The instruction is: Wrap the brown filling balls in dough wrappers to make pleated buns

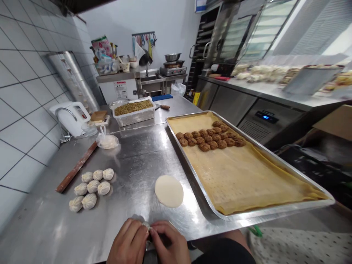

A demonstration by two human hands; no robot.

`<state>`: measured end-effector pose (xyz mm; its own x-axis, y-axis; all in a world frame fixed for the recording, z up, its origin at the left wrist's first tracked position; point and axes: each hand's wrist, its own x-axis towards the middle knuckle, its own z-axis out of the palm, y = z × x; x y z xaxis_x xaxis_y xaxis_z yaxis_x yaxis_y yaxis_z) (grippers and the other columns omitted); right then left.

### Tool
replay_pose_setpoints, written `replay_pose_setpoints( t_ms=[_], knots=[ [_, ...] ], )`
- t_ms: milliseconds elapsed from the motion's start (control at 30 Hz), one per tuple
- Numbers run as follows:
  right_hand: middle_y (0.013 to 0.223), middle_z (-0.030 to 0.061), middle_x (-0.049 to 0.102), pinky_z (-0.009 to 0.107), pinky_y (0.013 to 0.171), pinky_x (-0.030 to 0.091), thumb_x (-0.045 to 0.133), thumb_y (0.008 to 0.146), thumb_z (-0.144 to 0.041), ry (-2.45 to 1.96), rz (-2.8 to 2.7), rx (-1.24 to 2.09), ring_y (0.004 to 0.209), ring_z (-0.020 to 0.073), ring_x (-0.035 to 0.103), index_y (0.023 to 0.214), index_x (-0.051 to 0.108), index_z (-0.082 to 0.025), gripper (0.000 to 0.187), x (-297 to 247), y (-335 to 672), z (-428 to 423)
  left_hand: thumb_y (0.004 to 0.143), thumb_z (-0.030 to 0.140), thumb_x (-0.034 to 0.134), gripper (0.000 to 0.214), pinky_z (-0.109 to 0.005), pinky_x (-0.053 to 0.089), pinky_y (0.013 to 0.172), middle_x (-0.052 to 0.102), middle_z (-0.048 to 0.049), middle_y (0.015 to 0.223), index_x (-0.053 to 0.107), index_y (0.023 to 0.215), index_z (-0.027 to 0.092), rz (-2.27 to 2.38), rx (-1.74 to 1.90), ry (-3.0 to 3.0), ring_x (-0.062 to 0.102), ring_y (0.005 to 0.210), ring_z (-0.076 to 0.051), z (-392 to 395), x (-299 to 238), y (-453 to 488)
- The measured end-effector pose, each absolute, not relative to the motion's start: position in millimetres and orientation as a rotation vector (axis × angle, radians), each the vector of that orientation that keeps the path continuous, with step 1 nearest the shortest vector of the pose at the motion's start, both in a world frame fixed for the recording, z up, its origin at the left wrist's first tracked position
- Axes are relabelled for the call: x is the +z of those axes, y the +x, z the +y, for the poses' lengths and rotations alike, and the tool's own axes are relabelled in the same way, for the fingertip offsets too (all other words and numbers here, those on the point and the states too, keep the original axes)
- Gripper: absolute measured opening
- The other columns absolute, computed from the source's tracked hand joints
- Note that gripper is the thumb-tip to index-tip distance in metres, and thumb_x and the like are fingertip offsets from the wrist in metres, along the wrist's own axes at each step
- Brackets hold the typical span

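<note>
My left hand [129, 242] and my right hand [171, 242] meet at the near edge of the steel table [137, 154], fingers pinched together around a small piece of dough [146, 225] that is mostly hidden. A flat round dough wrapper [168, 190] lies just beyond them. Several pleated filled dough balls [90, 187] sit in a cluster to the left. On the right, a large metal tray [275, 211] lined with tan paper holds several brown filling balls [210, 137] at its far end.
A wooden rolling pin [76, 167] lies by the tiled wall, a tied plastic bag [107, 141] beyond it. A white kettle [72, 117] and a container of greenish grain [134, 110] stand farther back. A counter with baked goods [275, 75] runs along the right.
</note>
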<state>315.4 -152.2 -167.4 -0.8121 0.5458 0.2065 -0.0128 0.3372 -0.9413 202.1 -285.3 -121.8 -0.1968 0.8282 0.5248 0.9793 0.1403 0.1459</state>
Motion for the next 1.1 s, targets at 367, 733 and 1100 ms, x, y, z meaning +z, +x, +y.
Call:
replay_pose_setpoints(
  t_ms=[367,733,1100],
  knots=[
    [0.091,0.0085,0.079,0.023,0.069,0.063,0.065,0.099,-0.029,-0.522,-2.044,1.556,0.08,0.0205,0.078,0.082,0.077,-0.021,0.023,-168.6,314.5,-155.8,0.102,0.009,0.043,0.026,-0.031,0.057,0.067,0.062,-0.0043,0.076,0.068,0.1,0.014,-2.055,-0.665,-1.721,0.061,0.07,-0.018,-284.3,-118.8,203.9],
    [0.119,0.012,0.079,0.038,0.096,0.065,0.054,0.104,-0.051,-0.69,-1.831,1.587,0.11,0.0276,0.076,0.12,0.076,-0.025,0.038,-187.2,324.4,-168.8,0.103,0.013,0.049,0.024,-0.023,0.057,0.067,0.065,-0.0017,0.077,0.069,0.092,0.02,-2.245,-1.136,-1.582,0.065,0.07,-0.014,-285.2,-108.6,212.8],
    [0.083,0.0089,0.078,0.033,0.071,0.064,0.03,0.098,-0.081,-0.587,-1.641,2.241,0.079,0.0242,0.077,0.094,0.078,-0.02,0.077,-152.8,305.9,-167.8,0.099,0.01,0.059,0.033,-0.019,0.062,0.083,0.075,-0.0054,0.104,0.067,0.129,0.022,-2.277,-1.328,-1.772,0.075,0.092,-0.013,-299.6,-107.7,218.1]
  ],
)
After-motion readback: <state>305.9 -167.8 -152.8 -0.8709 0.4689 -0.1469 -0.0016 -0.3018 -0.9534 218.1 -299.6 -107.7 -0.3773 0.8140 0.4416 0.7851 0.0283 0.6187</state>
